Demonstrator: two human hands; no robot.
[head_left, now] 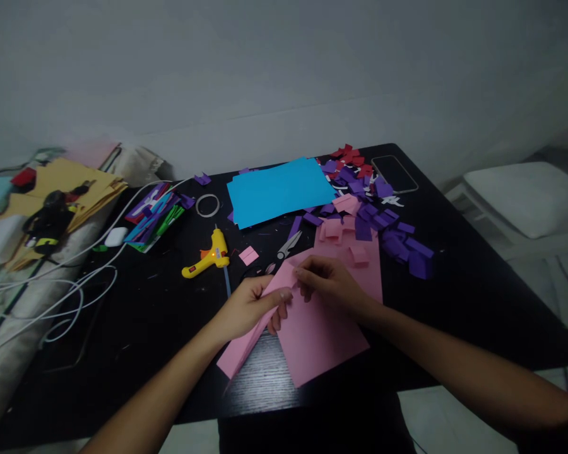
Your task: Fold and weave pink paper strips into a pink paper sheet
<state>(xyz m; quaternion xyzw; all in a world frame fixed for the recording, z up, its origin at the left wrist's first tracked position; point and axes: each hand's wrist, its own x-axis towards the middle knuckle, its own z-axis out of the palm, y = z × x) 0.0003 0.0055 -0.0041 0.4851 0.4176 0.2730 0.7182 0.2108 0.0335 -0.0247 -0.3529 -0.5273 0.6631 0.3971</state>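
Note:
My left hand [248, 307] is closed around a long folded strip of pink paper [239, 355], thumb on top, with the strip slanting down toward the table's front edge. At the strip's upper end, my right hand [329, 282] pinches the paper's edge between thumb and fingers. Under my hands lies a flat pink sheet [322, 347]. Small folded pink pieces [332, 230] rest on pink paper beyond my right hand. Scissors [289, 245] lie partly open just past the strip, close to a small pink square [248, 255].
A yellow glue gun [212, 256] and a tape roll [207, 205] lie left of centre. Blue sheets [281, 191] are at the back. Purple pieces [396, 244], red pieces [353, 157] and a phone-like dark rectangle [395, 174] are at right. White cables [78, 296] cross the left side.

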